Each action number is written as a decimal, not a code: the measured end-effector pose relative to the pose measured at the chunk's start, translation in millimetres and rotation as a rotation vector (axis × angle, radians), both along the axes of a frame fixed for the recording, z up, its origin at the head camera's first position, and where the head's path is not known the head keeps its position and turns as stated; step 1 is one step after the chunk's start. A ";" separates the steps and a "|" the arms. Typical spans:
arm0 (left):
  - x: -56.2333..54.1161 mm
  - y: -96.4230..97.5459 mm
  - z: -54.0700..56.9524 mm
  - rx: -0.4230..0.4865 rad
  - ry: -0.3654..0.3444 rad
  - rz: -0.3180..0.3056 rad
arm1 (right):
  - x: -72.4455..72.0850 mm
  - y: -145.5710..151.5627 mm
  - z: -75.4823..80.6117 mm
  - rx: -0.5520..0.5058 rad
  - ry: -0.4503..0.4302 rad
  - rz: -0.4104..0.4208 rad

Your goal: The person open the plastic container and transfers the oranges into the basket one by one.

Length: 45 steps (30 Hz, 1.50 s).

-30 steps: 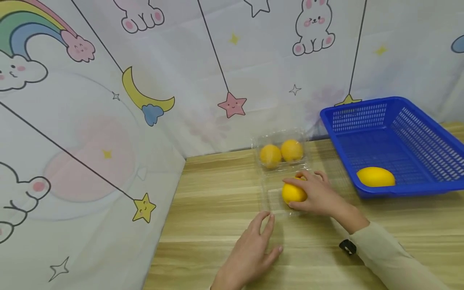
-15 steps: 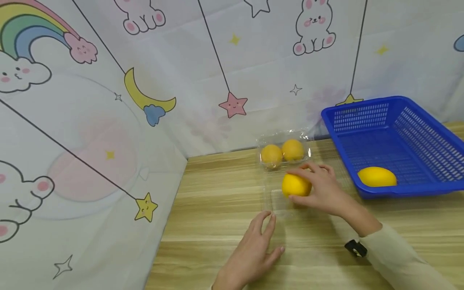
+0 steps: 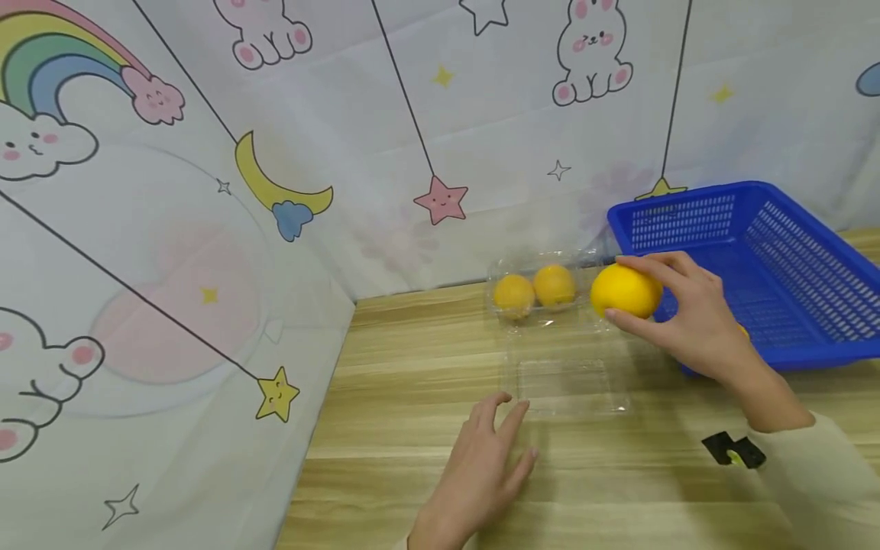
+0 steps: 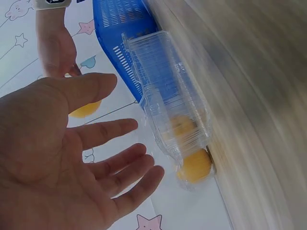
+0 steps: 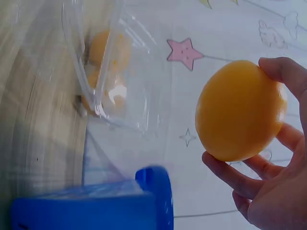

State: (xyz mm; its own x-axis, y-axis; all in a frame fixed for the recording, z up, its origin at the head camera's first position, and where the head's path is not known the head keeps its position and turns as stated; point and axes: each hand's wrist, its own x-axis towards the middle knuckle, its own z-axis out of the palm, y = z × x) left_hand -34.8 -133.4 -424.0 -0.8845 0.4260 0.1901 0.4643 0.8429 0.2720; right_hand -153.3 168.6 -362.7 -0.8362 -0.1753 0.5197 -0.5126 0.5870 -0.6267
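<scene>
My right hand [image 3: 701, 325] pinches a smooth yellow-orange round fruit [image 3: 626, 292] between thumb and fingers. It is raised beside the blue basket's near-left corner; in the right wrist view the fruit [image 5: 241, 111] looks slightly oval. An open clear plastic clamshell box [image 3: 564, 387] lies on the table, with two orange-yellow fruits [image 3: 514, 295] side by side in its far half. My left hand [image 3: 474, 473] is at the box's near-left corner, fingers loosely spread and holding nothing. Whether its fingertips touch the plastic, I cannot tell.
The blue perforated basket [image 3: 825, 353] stands right of the box, against the patterned cloth backdrop [image 3: 385, 191]. One yellow fruit [image 3: 743, 331] inside it is mostly hidden by my right hand. A black strap piece [image 3: 732, 451] hangs at my right sleeve. The table is wood-grained [image 3: 385, 428].
My right hand has lifted the yellow-orange fruit out of the box's near half and carried it up and right toward the basket. The left hand has hardly moved.
</scene>
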 end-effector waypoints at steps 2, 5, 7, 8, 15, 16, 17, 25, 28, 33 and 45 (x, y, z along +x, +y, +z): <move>-2.0 2.4 0.9 -0.016 -0.017 0.000 | -2.8 7.0 -1.7 -0.007 -0.025 -0.037; -3.3 5.1 1.7 -0.068 -0.063 -0.013 | -7.9 14.3 -6.3 0.004 -0.081 -0.109; -3.3 6.7 1.6 -0.120 -0.073 -0.018 | -11.5 18.2 -8.9 0.016 -0.126 -0.159; -3.1 7.3 1.1 -0.140 -0.073 -0.019 | -13.2 20.2 -9.6 0.025 -0.146 -0.185; -2.6 10.6 -1.4 -0.194 -0.025 -0.011 | -25.1 40.9 -12.7 0.068 -0.277 -0.294; -2.8 11.0 -1.6 -0.189 -0.023 -0.013 | -26.6 44.4 -13.1 0.069 -0.289 -0.301; -3.2 11.3 -1.6 -0.184 -0.020 -0.015 | -28.0 47.7 -13.5 0.071 -0.299 -0.307; -3.4 11.0 -3.6 -0.166 0.018 -0.017 | -38.0 69.5 -19.1 0.142 -0.358 -0.324; -3.3 11.1 -4.5 -0.162 0.014 -0.021 | -39.4 76.1 -22.8 0.180 -0.393 -0.317; -4.3 11.0 -5.2 -0.165 0.011 -0.031 | -41.5 78.8 -30.9 0.252 -0.454 -0.303; -7.8 9.3 -6.4 -0.141 0.013 -0.038 | -56.7 76.0 -37.1 0.380 -0.507 -0.246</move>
State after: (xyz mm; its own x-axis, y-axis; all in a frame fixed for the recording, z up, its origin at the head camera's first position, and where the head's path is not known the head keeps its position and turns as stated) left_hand -42.6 -124.0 -430.5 -0.8649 0.4829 0.1373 0.4998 0.8538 0.1455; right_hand -210.0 244.5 -399.9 -0.9991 -0.0416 -0.0068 -0.0332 0.8759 -0.4814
